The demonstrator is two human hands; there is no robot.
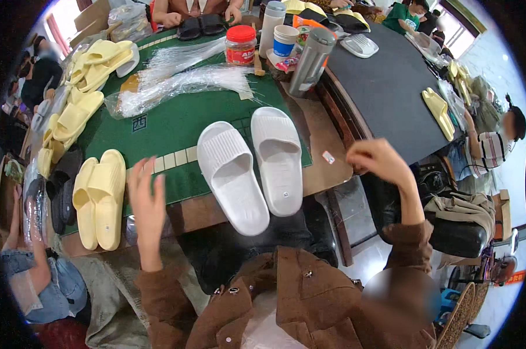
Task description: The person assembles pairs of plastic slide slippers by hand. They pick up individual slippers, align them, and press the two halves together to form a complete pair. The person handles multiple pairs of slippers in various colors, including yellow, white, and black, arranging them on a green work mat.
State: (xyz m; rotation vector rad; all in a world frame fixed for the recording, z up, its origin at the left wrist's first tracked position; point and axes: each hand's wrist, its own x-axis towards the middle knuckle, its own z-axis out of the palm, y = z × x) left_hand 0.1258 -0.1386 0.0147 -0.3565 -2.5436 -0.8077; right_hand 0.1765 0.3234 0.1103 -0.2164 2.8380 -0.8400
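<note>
Left hand point(148, 200): fingers parted, released, near yellow slippers point(108, 200)
Right hand point(384, 164): fingers curled, grip unclear, by near right corner of table point(324, 177)
White slippers point(244, 181): between hands, overhanging near edge

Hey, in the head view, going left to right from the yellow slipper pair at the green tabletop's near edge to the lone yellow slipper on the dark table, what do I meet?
Pair of yellow slippers, left hand, pair of white slippers, right hand, lone yellow slipper.
</note>
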